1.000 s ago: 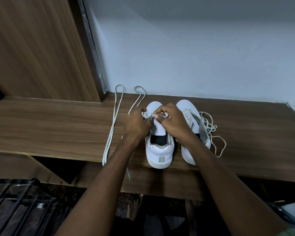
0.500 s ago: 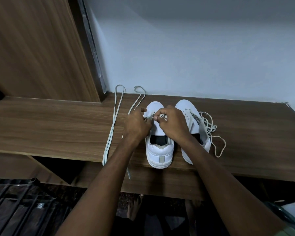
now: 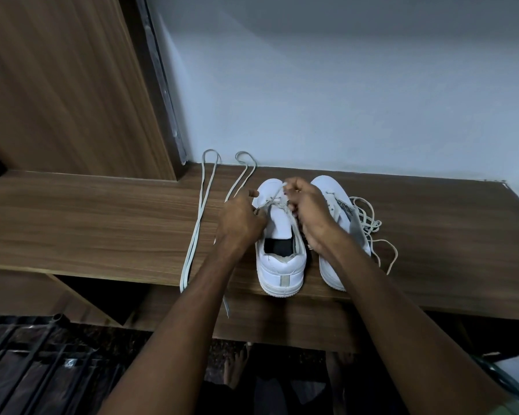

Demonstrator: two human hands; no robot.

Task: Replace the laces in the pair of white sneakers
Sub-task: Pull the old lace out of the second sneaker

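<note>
Two forearms reach forward from the bottom of the view to a pair of white sneakers standing side by side, heels toward the person, at the near edge of a wooden surface (image 3: 102,229). On the left sneaker (image 3: 280,265) the dark opening and the white tongue are uncovered behind the heel tab. The left hand (image 3: 240,220) sits at that shoe's left side, its grip narrow, fingertips pinching a thin lace end (image 3: 268,202) that runs up across the eyelets. The right hand (image 3: 307,209) hovers over the gap between the two shoes with fingers curled tight on the same lace near the toe; how much of the lace it holds I cannot tell. The right sneaker (image 3: 331,190) is partly hidden by that wrist, and a loose tangle of lace (image 3: 369,223) spills from it onto the surface to the right. Left of the hands, two spare laces (image 3: 200,217) lie stretched out, folded into loops at the far end near the wall (image 3: 342,85), their near ends dangling over the edge. A wooden panel (image 3: 57,85) rises at the far left.
</note>
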